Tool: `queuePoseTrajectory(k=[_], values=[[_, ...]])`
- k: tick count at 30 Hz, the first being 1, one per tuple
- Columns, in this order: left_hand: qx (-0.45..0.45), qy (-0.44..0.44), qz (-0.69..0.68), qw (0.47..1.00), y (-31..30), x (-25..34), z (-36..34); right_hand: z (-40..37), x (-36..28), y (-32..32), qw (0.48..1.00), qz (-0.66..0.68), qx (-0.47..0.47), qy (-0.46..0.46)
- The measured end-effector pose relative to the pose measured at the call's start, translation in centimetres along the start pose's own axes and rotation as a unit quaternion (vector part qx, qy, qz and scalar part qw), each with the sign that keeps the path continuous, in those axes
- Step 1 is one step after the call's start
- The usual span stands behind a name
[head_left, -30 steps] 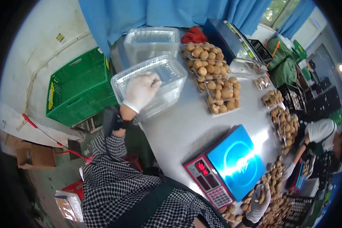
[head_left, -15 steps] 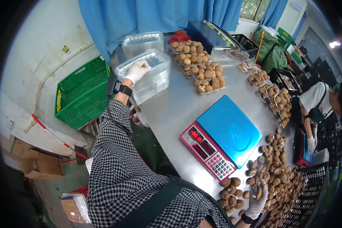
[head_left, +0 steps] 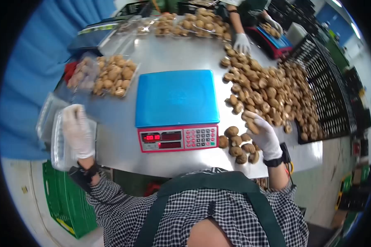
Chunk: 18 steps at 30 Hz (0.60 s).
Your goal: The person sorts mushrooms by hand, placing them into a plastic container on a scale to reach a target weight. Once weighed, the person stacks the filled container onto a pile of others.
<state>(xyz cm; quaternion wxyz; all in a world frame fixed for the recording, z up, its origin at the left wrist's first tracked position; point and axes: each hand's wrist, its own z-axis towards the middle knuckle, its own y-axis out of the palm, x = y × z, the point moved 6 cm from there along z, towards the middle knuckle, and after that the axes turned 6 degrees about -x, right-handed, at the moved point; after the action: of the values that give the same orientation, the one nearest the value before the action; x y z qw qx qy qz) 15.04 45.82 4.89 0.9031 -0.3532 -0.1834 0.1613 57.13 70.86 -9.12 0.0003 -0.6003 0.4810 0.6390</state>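
My left hand (head_left: 77, 131), in a white glove and smeared by motion, is over the stack of clear plastic trays (head_left: 58, 144) at the table's left edge. Its fingers are closed on a clear plastic tray (head_left: 85, 79), a blurred see-through shape in front of packed mushrooms. My right hand (head_left: 267, 138), also gloved, grips a mushroom (head_left: 251, 123) beside the large mushroom pile (head_left: 272, 88). Several loose mushrooms (head_left: 237, 142) lie between that hand and the scale (head_left: 177, 99). The scale has a blue top and shows a negative red reading.
Filled mushroom trays (head_left: 115, 76) stand at the left, more (head_left: 198, 24) along the far edge. A black crate (head_left: 329, 86) borders the pile at right. Across the table, a co-worker's gloved hand (head_left: 242, 43) touches the pile near a second scale (head_left: 272, 43). A green crate (head_left: 66, 197) stands lower left.
My view has swung right, bringing the scale to the middle. My left hand has taken up a clear tray from the stack. My right hand still holds a mushroom.
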Motion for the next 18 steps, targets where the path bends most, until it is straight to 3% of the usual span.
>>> queuePoseTrajectory(k=[3, 4, 7, 9, 13, 18], values=[[-0.126, 0.089, -0.129, 0.98, 7.7, 6.8, -0.9, 0.6, 0.9, 1.8, 0.999, 0.039, -0.001, -0.016], [-0.167, 0.107, -0.14, 0.97, 10.3, 8.6, -2.0, 1.0, 1.4, 1.9, 0.995, 0.084, -0.042, -0.017], [-0.186, 0.244, -0.184, 0.934, 15.6, 13.3, -5.4, 1.8, 1.1, 3.5, 0.998, 0.027, -0.036, -0.045], [-0.25, 0.261, -0.185, 0.914, 17.6, 14.6, -7.3, 2.2, 1.0, 4.0, 0.997, -0.039, -0.012, -0.064], [-0.268, 0.272, -0.213, 0.899, 18.4, 14.9, -8.3, 3.6, 0.9, 5.9, 0.973, -0.22, 0.014, -0.064], [-0.285, 0.261, -0.262, 0.884, 17.6, 14.2, -7.5, 9.2, 3.2, 10.0, 0.939, -0.331, -0.04, -0.082]])
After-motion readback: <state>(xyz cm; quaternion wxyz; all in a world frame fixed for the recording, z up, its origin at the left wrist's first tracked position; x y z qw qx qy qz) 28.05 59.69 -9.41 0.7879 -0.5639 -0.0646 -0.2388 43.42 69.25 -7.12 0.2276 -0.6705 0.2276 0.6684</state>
